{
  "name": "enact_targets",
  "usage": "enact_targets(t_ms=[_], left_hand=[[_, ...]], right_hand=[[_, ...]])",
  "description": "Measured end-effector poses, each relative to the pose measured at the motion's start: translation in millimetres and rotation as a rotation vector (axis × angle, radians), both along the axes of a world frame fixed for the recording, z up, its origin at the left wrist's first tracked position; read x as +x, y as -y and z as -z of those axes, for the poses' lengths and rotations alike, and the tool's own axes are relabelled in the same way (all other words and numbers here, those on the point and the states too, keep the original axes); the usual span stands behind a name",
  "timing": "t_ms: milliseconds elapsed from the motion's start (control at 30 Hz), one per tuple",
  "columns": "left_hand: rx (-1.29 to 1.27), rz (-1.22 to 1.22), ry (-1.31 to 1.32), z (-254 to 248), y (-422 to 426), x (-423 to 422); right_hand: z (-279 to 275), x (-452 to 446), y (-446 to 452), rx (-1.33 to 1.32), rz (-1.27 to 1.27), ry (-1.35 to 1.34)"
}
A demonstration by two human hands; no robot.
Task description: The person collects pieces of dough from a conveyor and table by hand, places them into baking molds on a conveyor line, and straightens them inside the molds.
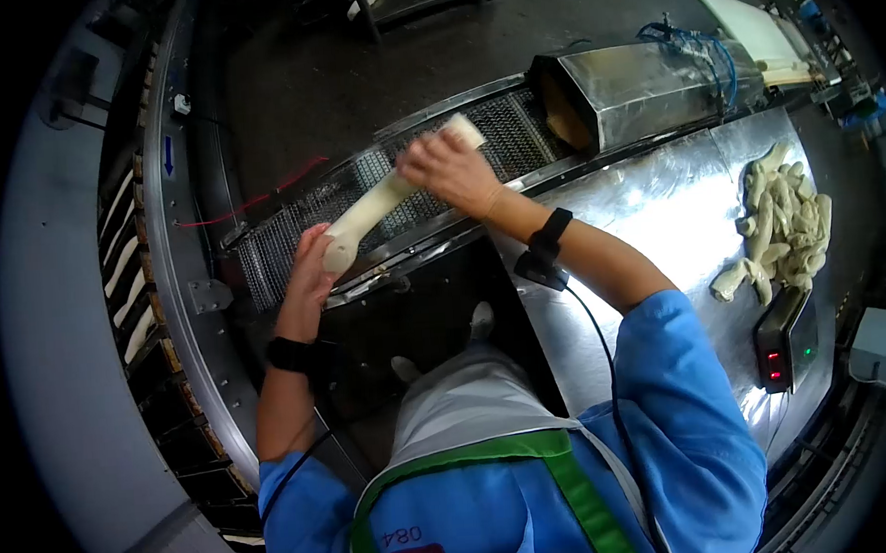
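A long pale piece of dough (367,208) is stretched on a slant above the wire mesh conveyor (290,229). My left hand (312,268) has its fingers wrapped round the rounded lower end, near the conveyor's left part. Farther up the piece, my right hand (450,173) is closed over it, slightly blurred, and the pale far end sticks out beyond the fingers. What lies under my right palm is hidden.
A metal hood (653,85) covers the conveyor's right end. On the steel table (600,218) lie several pale dough pieces (786,218) beside a scale with red digits (774,364). A curved metal rail (176,240) and a rack holding long pale pieces (122,263) stand left.
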State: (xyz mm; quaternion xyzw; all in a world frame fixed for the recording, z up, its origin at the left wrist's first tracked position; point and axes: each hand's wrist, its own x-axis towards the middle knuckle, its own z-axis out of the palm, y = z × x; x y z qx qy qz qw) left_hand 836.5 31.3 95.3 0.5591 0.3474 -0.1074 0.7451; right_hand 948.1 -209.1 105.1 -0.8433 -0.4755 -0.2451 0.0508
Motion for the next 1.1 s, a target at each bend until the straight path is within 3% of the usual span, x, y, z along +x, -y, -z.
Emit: enact_targets(t_ms=[200,267,300,433,500,600,700,767,833,867,933,967,1000,1033,1067,1100], left_hand=[[-0.126,0.151,0.190,-25,22,20],[-0.111,0.182,0.206,-31,16,15],[-0.102,0.216,0.220,-34,15,17],[-0.066,0.341,0.260,-82,61,29],[-0.084,0.457,0.307,-92,100,40],[-0.040,0.705,0.509,-101,175,50],[0.088,1.015,0.809,-97,251,50],[0.132,1.202,0.926,-99,289,39],[0.383,1.330,1.116,-71,304,33],[0.401,1.318,1.099,-50,302,38],[0.995,1.263,0.873,-12,289,66],[1.031,1.201,0.708,-5,274,89],[1.239,0.880,0.746,22,256,100],[1.347,0.762,0.595,24,240,112],[1.383,0.746,0.428,34,221,123],[1.399,0.891,0.273,39,203,133]], right_hand=[[-30,-44,-44,-0.157,-0.266,0.171],[-31,-50,-45,0.015,-0.212,-0.168],[-35,-50,-36,0.012,-0.185,-0.166],[-34,-52,48,0.440,0.348,-0.976],[-17,-56,100,0.775,0.511,-1.497],[-36,-92,166,1.379,0.653,-1.907],[-44,-126,224,1.405,0.782,-1.496],[-29,-148,270,1.098,0.980,-1.012],[-41,-174,297,0.687,1.120,-0.539],[-35,-188,310,0.618,1.203,-0.563],[-4,-216,339,0.540,1.299,-0.688],[10,-229,348,0.528,1.315,-0.803],[13,-235,348,0.468,1.320,-0.785],[15,-236,347,0.406,1.325,-0.763],[14,-232,343,0.432,1.268,-0.773],[14,-224,340,0.425,1.254,-0.780]])
